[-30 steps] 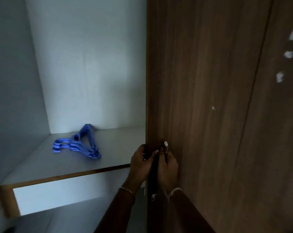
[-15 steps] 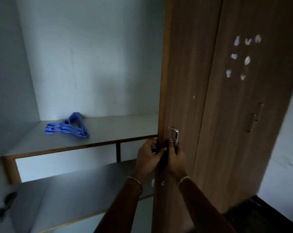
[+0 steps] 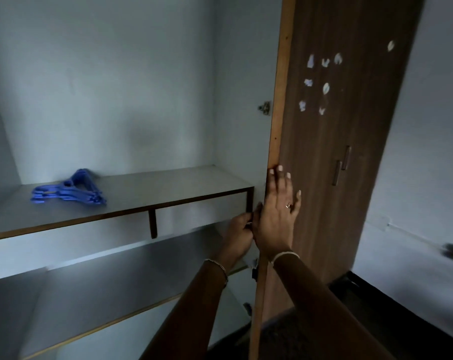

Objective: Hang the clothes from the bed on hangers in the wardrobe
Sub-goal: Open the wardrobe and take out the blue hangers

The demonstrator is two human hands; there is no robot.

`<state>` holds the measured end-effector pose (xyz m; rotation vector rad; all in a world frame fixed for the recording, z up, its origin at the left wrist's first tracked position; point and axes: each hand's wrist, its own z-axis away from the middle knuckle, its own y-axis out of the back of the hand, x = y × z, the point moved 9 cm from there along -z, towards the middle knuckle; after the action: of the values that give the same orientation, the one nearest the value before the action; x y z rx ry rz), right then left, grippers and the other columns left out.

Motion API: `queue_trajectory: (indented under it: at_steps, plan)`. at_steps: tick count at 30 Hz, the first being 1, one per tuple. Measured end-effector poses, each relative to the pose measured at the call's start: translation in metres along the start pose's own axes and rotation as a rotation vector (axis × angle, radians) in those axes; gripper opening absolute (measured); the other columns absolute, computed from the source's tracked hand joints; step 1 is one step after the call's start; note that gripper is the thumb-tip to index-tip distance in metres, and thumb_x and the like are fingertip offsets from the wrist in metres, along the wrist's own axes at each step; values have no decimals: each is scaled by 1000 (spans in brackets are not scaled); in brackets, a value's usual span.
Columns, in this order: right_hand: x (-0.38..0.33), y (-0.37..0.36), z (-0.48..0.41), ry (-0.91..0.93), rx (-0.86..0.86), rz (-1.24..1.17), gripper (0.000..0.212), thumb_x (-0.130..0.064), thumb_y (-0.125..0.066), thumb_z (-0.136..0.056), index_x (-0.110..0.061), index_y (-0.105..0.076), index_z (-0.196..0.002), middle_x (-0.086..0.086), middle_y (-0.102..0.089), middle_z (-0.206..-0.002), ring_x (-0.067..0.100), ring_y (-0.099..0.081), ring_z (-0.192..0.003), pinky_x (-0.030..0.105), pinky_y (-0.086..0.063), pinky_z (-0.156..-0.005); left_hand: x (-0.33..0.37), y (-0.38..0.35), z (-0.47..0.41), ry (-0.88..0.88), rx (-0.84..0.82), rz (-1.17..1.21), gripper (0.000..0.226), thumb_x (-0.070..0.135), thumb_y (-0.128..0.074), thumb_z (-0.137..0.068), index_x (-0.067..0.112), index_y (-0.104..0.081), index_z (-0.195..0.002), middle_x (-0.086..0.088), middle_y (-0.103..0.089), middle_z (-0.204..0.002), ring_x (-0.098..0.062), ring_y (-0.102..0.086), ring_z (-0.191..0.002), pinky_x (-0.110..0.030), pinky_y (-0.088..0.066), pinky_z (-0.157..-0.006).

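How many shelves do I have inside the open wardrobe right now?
2. The upper shelf holds the pile of blue hangers at its left; the lower shelf sits beneath it. Others may lie hidden below the frame.

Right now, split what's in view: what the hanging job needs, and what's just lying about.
For the job: blue hangers stacked on the upper shelf; wardrobe door, left hand gripping at its edge, right hand flat on its face.

Lying about: white sticker scraps on the wood front; hinge; two bar handles; blurred dark object on the wall.
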<state>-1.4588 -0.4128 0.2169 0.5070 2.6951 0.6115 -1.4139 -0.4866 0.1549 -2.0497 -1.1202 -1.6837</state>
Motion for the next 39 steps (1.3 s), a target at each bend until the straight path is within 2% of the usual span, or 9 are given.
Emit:
queue_trajectory:
  at_steps: [2, 5, 9, 11, 15, 21, 26, 31, 39]
  plan:
    - [1, -5, -9, 153, -49, 221, 94, -20, -61, -80, -11, -3, -154, 4, 12, -161, 21, 11, -148, 46, 17, -116, -3, -13, -5, 11, -45, 30, 26, 0, -43, -96, 10, -63, -109, -9, -65, -106, -16, -63, -93, -29, -53, -83]
    - [20, -11, -21, 243, -99, 503, 98, -31, -68, -84, -7, -5, -154, 6, 15, -161, 21, 15, -148, 49, 12, -117, -8, -31, -13, 23, -133, 51, 36, -8, -40, -94, 14, -62, -113, 0, -63, -109, 3, -62, -86, -15, -50, -75]
    - [41, 1, -30, 246, -28, 684, 64, -15, -33, -96, -1, -6, -152, 12, 4, -162, 24, 14, -148, 50, 14, -117, -16, -63, -25, -5, -305, 26, 44, -8, -35, -95, 12, -55, -129, -2, -57, -130, 5, -62, -96, -11, -45, -75]
    - [56, 6, -30, 226, -17, 708, 60, -8, -17, -93, 1, -5, -152, 13, 3, -162, 25, 11, -149, 53, 9, -118, -14, -76, -26, -75, -382, -43, 47, -8, -32, -96, 9, -50, -137, -5, -52, -139, -5, -56, -112, -7, -43, -79]
    - [83, 17, -30, 183, 10, 732, 63, -5, -21, -92, 1, -5, -152, 11, 3, -162, 26, 6, -149, 57, -3, -118, -13, -87, -35, -251, -412, -122, 48, -9, -30, -96, 11, -54, -133, 1, -47, -144, -3, -49, -117, -1, -37, -88]
    - [116, 26, -37, 84, 25, 838, 63, 3, -29, -93, 2, -5, -152, 14, 1, -161, 29, 7, -149, 50, 17, -116, -37, -79, -71, -261, -384, -129, 45, -3, -35, -97, 18, -58, -130, 2, -48, -143, -9, -49, -126, -20, -35, -109]
    - [142, -9, -35, -14, -82, 878, 71, 5, -43, -89, 7, -7, -149, 21, -1, -160, 34, 8, -148, 44, 17, -117, -58, -69, -92, -254, -375, -139, 39, 4, -44, -97, 18, -58, -131, 1, -53, -139, -8, -47, -129, -4, -30, -99]
    - [171, -38, -30, -100, -182, 825, 79, 5, -49, -83, 6, -8, -150, 19, -2, -160, 31, 5, -148, 45, 10, -118, -91, -53, -110, -159, -363, -122, 35, 7, -50, -96, 18, -58, -128, 2, -55, -137, -16, -50, -127, -16, -37, -98]
    - [212, -97, -28, -113, -299, 800, 94, -4, -65, -78, 3, -7, -151, 15, -3, -161, 29, 2, -149, 46, 7, -120, -137, -28, -156, -94, -248, -231, 31, 4, -57, -92, 14, -64, -120, -4, -60, -129, -20, -58, -118, -17, -43, -95]
